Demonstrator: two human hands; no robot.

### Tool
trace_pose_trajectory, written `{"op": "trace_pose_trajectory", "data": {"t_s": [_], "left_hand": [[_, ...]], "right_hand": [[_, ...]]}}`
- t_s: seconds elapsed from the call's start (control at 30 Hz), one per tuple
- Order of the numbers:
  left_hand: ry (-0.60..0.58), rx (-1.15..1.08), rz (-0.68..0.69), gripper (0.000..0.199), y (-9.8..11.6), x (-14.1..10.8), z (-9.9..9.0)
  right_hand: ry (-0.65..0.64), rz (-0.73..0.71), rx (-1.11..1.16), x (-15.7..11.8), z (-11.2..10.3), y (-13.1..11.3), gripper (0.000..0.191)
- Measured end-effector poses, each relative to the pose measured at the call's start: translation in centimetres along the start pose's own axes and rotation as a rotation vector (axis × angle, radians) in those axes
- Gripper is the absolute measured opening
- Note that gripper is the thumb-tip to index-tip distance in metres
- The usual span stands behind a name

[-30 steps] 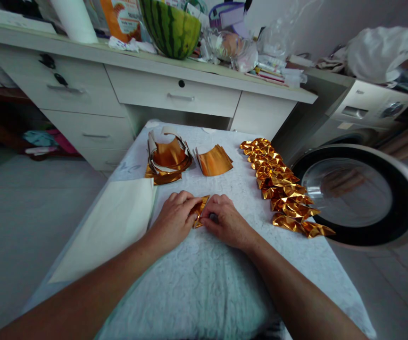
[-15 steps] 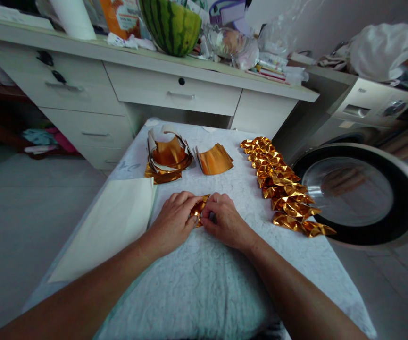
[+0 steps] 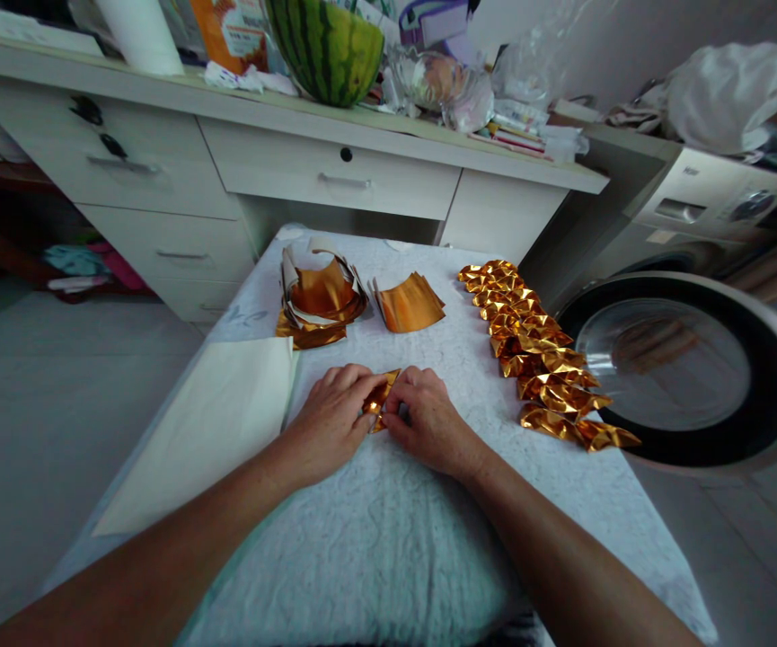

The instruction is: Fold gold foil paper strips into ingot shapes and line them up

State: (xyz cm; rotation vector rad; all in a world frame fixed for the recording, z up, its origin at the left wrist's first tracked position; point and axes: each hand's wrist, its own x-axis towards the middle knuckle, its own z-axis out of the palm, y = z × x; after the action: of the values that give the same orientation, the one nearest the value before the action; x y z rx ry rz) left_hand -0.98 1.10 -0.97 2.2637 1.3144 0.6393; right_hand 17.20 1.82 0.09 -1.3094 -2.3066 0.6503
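A small piece of gold foil paper [image 3: 378, 403] lies on the cloth-covered table between my two hands. My left hand [image 3: 335, 415] grips its left side, thumb and fingers closed on it. On the other side, my right hand [image 3: 427, 419] pinches the foil's right edge with bent fingers. Much of the piece is hidden under the fingertips. Beyond the hands, a curved stack of gold foil sheets [image 3: 410, 303] rests beside a larger bundle of gold sheets with pale backs [image 3: 324, 292]. Folded gold foil pieces [image 3: 536, 346] stand in overlapping rows at the right.
A large pale sheet [image 3: 213, 431] covers the table's left side. Behind stands a white drawer cabinet [image 3: 334, 171] with a cut watermelon [image 3: 326, 49] and clutter on top. To the right, a washing machine's open round door [image 3: 684, 368] reaches close to the table's edge.
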Motion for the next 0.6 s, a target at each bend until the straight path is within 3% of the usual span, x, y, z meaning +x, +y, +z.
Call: {"op": "trace_pose_trajectory", "data": {"t_s": [0.2,0.33,0.6], "left_hand": [[0.03,-0.008,0.002,0.035,0.31,0.16,-0.08],[0.054,-0.032,-0.018,0.02,0.52,0.21,-0.33],[0.005,0.001,-0.011,0.008,0.64,0.19,-0.46]], "right_hand": [[-0.002,0.003,-0.009,-0.05,-0.06,-0.08,0.007],[-0.018,0.018,-0.017,-0.08,-0.3,-0.39,0.006],[-0.033,0.028,-0.043,-0.05,-0.27,-0.42,0.006]]}}
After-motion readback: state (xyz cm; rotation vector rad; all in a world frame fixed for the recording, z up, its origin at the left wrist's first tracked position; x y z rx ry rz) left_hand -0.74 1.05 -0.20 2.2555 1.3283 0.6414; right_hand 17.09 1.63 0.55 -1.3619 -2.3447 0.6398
